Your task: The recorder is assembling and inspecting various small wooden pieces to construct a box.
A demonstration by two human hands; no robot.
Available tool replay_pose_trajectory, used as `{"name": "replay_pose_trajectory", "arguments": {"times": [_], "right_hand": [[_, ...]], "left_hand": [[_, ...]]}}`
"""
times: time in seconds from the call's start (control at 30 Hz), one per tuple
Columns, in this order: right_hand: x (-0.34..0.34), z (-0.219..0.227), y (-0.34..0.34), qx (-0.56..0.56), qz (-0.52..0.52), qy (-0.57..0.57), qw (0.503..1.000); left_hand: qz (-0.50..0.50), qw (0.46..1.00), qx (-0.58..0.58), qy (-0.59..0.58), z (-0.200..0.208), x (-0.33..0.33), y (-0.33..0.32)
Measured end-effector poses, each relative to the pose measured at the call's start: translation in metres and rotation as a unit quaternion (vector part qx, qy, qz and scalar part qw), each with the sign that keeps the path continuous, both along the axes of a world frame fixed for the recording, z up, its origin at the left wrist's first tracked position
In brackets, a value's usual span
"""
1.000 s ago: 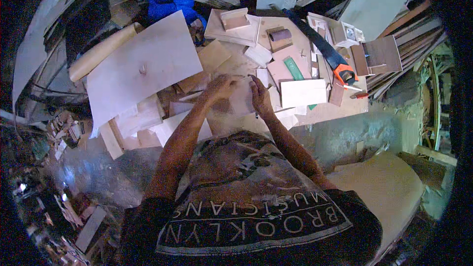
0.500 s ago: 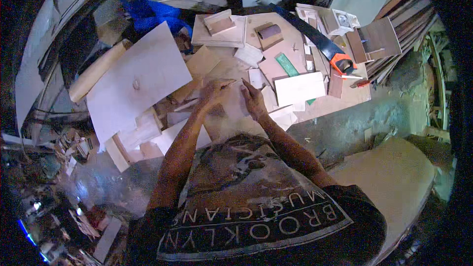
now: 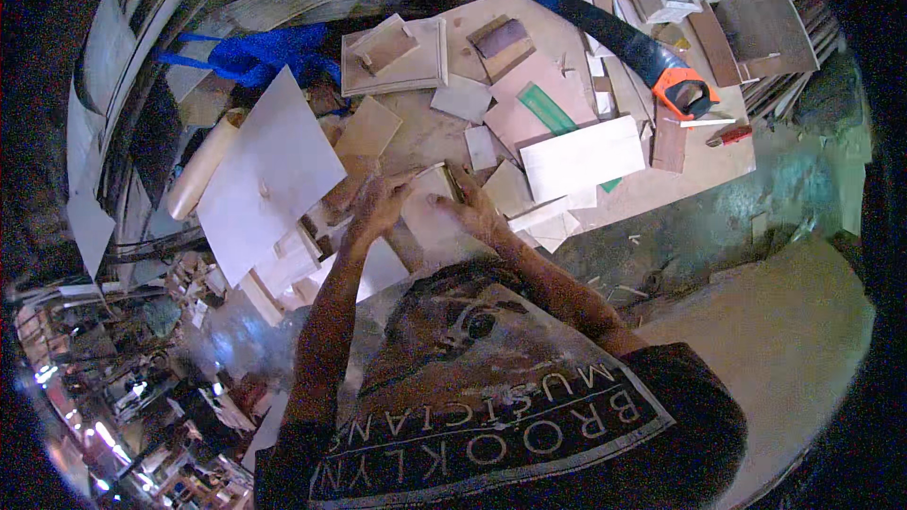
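Over the near edge of the worktable, both my hands are close together. My left hand has its fingers curled, with a thin pale edge at their tips; what they hold is too blurred to name. Just right of it, my right hand has its fingers bent round a narrow, dark-edged piece that I cannot make out. A pale flat surface shows between the hands; whether it is a held panel or the tabletop is unclear. Right of my right hand lie a white rectangular board and a green strip.
A handsaw with an orange handle lies at the right, near red-handled pliers. A large pale panel leans at the left beside a rolled sheet. Farther back are a framed wooden panel, a blue bag and an open wooden box.
The view has shifted and turned a little. My hands have moved slightly nearer my body, and my right fingers, stretched forward before, are now bent round the narrow piece.
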State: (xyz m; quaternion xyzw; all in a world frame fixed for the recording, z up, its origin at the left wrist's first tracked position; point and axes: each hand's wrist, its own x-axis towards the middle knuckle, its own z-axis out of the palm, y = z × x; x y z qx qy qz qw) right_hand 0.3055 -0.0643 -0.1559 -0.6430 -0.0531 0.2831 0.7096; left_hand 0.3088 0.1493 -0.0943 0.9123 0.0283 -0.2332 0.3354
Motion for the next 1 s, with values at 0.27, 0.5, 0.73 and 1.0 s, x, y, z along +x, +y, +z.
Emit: {"name": "replay_pose_trajectory", "arguments": {"times": [0.27, 0.5, 0.73, 1.0], "right_hand": [[0.011, 0.031, -0.008, -0.102, 0.038, 0.035, 0.993], [0.026, 0.043, -0.009, -0.114, 0.080, 0.062, 0.988], [0.020, 0.032, -0.007, -0.055, 0.066, 0.091, 0.992], [0.006, -0.002, 0.005, -0.022, -0.022, 0.000, 1.000]], "left_hand": [[0.030, 0.998, -0.044, 0.017, 0.013, 0.001, -0.002], [0.034, 0.992, -0.118, -0.017, 0.011, 0.001, -0.006], [0.061, 0.996, -0.056, 0.032, 0.034, 0.005, -0.024], [0.029, 0.987, -0.058, -0.147, 0.014, 0.000, -0.026]]}}
